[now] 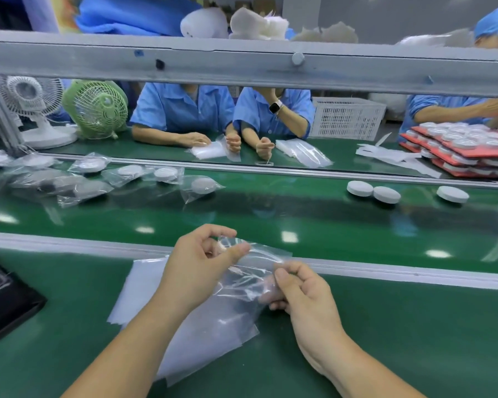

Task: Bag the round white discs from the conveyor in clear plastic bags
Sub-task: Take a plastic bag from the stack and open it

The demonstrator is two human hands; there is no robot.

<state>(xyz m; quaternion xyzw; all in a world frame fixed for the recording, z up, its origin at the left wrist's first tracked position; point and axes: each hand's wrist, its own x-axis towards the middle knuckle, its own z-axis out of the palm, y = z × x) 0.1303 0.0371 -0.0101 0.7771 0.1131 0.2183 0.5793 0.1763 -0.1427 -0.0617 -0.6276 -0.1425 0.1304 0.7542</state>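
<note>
While my left hand point(202, 262) and right hand point(302, 288) each pinch a lip of one clear bag point(250, 272) between curled thumb and forefinger, I judge I'm opening its mouth. Next I must reach for a loose white disc point(360, 188) on the conveyor point(270, 214) at one o'clock. I can read no writing.

On the near green bench point(385, 340), a flat stack of clear bags point(138, 288) and, at the left edge, a black object point(6, 300). On the belt point(270, 216) beyond, bare discs point(360, 188) at right, two of them touching, and bagged discs point(203, 185) strewn at left. On the far bench point(345, 150), a white fan point(32, 110), a green fan point(97, 109), bag piles point(207, 150), a crate point(347, 117) and red trays point(420, 134) stacked with discs.
</note>
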